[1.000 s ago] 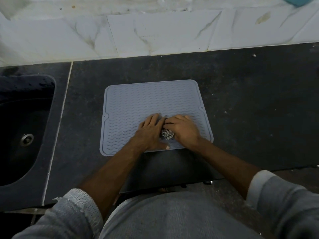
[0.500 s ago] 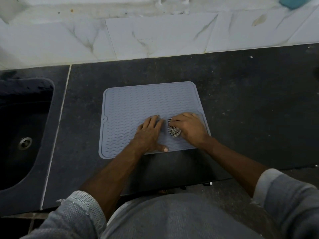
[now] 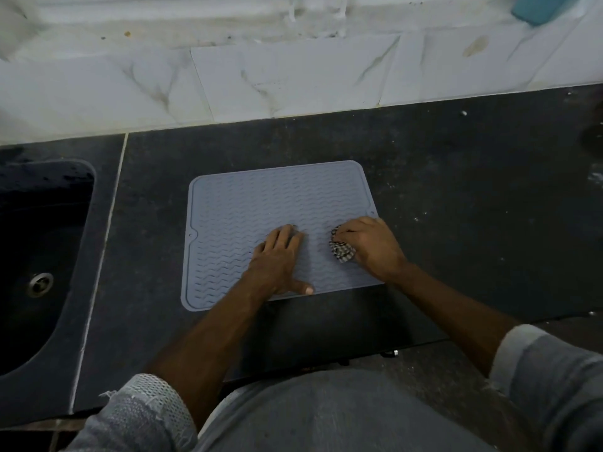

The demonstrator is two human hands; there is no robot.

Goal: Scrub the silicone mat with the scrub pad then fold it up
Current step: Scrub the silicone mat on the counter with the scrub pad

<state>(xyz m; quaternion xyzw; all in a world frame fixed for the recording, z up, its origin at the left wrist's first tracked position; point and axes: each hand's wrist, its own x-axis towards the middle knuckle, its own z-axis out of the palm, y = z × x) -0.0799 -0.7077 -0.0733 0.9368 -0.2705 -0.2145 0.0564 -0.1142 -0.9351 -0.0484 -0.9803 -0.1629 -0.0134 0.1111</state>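
Observation:
A grey silicone mat (image 3: 254, 210) with a wavy ribbed pattern lies flat on the dark countertop (image 3: 473, 197). My left hand (image 3: 277, 259) presses flat on the mat's near middle, fingers straight and thumb out along the near edge. My right hand (image 3: 372, 246) grips a small metallic scrub pad (image 3: 341, 251) near the mat's right edge, fingers curled over it. The pad touches the mat.
A dark sink (image 3: 36, 256) with a metal drain (image 3: 40, 283) is set into the counter at the left. White marble-look tiles (image 3: 293, 79) form the back wall, with a blue object (image 3: 535, 6) at top right. The counter's front edge runs just below my forearms.
My right hand has slid the scrub pad rightward across the mat, away from my left hand, which has stayed pressed in place.

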